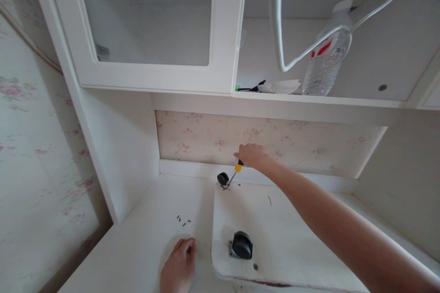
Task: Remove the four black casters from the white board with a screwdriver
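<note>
My right hand (pixel 253 155) is closed round the handle of a yellow and black screwdriver (pixel 238 168). Its shaft slants down to the mounting plate of a black caster wheel (pixel 222 178) at the far left corner of a white board (pixel 271 229). A second black caster (pixel 242 245) sits on the board nearer to me. Beside the board, my left hand (pixel 178 263) rests on the white surface with its fingers curled; whatever may be inside them is hidden. Several small screws (pixel 184 220) lie just beyond that hand.
Overhead, a white cabinet with a glass door (pixel 147 13) and an open shelf (pixel 275 96) juts out. A clear plastic bottle (pixel 323 62) stands there, with a white cable (pixel 282 27) hanging before it. Side panels (pixel 120 146) flank the worktop.
</note>
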The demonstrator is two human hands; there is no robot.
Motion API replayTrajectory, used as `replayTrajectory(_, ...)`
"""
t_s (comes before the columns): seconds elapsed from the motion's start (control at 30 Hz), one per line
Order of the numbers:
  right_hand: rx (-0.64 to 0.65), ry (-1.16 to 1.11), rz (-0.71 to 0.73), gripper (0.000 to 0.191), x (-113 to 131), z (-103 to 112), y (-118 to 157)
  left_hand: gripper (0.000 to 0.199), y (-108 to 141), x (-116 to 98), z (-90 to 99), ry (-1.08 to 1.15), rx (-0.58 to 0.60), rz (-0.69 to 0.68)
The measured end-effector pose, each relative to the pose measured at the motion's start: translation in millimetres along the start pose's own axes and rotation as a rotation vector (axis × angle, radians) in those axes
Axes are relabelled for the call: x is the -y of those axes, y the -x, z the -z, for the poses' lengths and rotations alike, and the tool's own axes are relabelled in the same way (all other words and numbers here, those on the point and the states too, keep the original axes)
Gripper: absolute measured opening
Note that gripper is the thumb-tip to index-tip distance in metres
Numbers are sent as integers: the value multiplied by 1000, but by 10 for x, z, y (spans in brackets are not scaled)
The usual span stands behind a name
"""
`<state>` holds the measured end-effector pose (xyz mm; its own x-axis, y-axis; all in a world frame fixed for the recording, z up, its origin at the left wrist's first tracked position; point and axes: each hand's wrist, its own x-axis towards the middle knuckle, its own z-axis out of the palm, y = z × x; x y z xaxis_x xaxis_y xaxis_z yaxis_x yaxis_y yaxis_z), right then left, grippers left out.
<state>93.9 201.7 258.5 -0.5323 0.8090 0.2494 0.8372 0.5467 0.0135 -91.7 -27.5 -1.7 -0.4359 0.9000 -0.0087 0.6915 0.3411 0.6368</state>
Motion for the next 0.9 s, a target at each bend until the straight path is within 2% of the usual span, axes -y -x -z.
replayTrajectory(0.1,130,13,94,27,5,113,-72,33,5,-39,30,-12,13,11)
replayTrajectory(0.23,231,18,160,39,82,200,-98,37,29,-87,78,-33,31,21)
replayTrajectory(0.3,234,41,100,40,137,185,-81,37,40,-96,90,-28,32,26)
replayTrajectory(0.37,219,73,12,53,175,157,-64,37,45,-90,88,-21,28,26)
replayTrajectory(0.43,209,100,-45,57,180,145,-59,37,43,-75,75,-14,26,19)
replayTrajectory(0.5,221,110,-41,49,155,163,-73,38,36,-61,60,-9,25,8)
replayTrajectory(0.63,293,69,99,34,86,207,-126,37,23,-47,45,-14,21,6)
replayTrajectory(0.7,302,58,135,37,74,188,-147,37,21,-41,40,-14,24,9)
replayTrajectory(0.83,252,96,39,51,92,109,-173,38,14,3,5,-14,16,-10)
replayTrajectory(0.9,243,116,18,50,95,103,-186,37,8,35,-22,-24,13,-22)
